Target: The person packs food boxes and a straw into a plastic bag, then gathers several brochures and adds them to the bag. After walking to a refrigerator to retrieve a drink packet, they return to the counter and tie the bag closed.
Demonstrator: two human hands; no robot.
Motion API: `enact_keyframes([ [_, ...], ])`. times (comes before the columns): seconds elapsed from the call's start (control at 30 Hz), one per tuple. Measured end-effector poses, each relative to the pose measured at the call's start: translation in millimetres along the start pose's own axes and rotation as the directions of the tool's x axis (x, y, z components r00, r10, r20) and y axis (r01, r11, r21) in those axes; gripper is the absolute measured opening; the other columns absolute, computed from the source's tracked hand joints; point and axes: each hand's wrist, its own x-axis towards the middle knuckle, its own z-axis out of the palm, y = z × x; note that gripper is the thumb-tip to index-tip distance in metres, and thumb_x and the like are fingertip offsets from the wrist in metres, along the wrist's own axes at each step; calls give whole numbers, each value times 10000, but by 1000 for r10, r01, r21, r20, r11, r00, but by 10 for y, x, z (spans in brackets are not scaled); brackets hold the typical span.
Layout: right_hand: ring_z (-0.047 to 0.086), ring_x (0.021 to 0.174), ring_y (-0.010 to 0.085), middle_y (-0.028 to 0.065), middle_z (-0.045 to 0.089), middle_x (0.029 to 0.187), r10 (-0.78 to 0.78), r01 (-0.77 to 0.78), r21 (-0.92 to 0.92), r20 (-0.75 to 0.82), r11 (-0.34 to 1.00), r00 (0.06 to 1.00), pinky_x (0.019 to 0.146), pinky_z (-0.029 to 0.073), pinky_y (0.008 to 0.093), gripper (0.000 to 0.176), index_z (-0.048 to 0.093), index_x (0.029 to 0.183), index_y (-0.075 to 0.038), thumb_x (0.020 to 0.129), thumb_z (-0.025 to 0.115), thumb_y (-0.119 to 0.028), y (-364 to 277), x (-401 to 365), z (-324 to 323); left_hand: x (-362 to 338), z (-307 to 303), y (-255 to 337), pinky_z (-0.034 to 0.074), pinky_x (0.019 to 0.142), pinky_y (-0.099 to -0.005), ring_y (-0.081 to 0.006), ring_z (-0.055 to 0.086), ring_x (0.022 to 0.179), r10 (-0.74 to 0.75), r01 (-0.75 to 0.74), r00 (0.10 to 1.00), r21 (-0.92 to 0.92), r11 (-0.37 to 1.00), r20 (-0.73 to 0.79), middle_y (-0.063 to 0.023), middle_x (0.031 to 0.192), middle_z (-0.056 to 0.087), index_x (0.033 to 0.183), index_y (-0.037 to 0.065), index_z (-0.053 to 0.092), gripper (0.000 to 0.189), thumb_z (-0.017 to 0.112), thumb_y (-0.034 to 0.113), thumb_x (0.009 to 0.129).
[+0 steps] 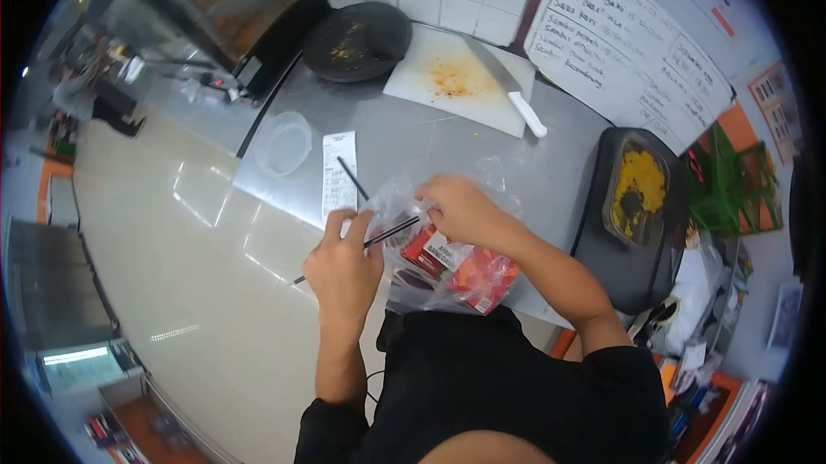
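A clear plastic bag (391, 201) stands at the counter's near edge, with red printed packages (482, 277) and a red box with a white label (428, 251) inside. My right hand (465, 210) is closed on the bag's upper edge. My left hand (344, 266), its fingers bent, holds a thin black stick (396, 231), perhaps a straw, that reaches across the bag's mouth. A second black stick (352, 177) lies partly over a printed receipt (339, 173) just beyond my left hand. Folds of the bag hide part of its contents.
A white cutting board (422, 77) with orange stains bears a white-handled knife (527, 113). Beside it sits a dark pan (357, 42). A clear plastic tub (284, 143) stands on the left. At right, a container of yellow food (639, 188) rests on a black appliance (602, 266).
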Motion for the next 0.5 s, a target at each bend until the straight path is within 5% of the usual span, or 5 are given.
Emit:
enact_keyframes([
  [0.1,635,917,396,231,649,979,147,-104,-237,173,966,974,764,516,460,207,639,950,44,793,566,-71,303,177,322,249,178,-284,449,493,-323,-196,582,535,33,-38,999,-367,929,-19,-51,800,645,904,71,699,226,711,21,685],
  [0.17,645,897,391,227,658,962,460,-328,-330,510,885,727,742,517,460,216,664,925,30,793,550,-98,359,317,416,385,16,-313,315,454,-247,-78,445,476,-19,128,985,-659,741,171,-27,672,600,830,21,688,83,738,62,778],
  [0.3,645,912,394,229,664,961,594,-450,-395,617,801,517,782,515,464,228,677,881,26,796,540,-135,36,512,191,549,58,-500,260,482,-214,-20,381,540,55,312,924,-832,458,378,20,663,551,792,-25,649,173,736,115,845],
  [0.4,634,963,389,228,650,1039,552,-441,-333,457,833,698,811,513,460,244,664,964,17,826,538,-140,-119,231,280,646,112,-585,273,510,-212,-29,382,563,53,369,920,-903,221,389,15,664,543,799,-21,644,142,724,84,852],
  [0.5,615,1006,380,224,620,1112,384,-386,-197,-49,901,922,825,507,450,272,633,1062,-1,864,505,-137,-139,14,433,674,166,-695,300,542,-203,-44,418,599,156,371,905,-914,163,396,-2,705,562,818,-22,647,109,716,55,853],
])
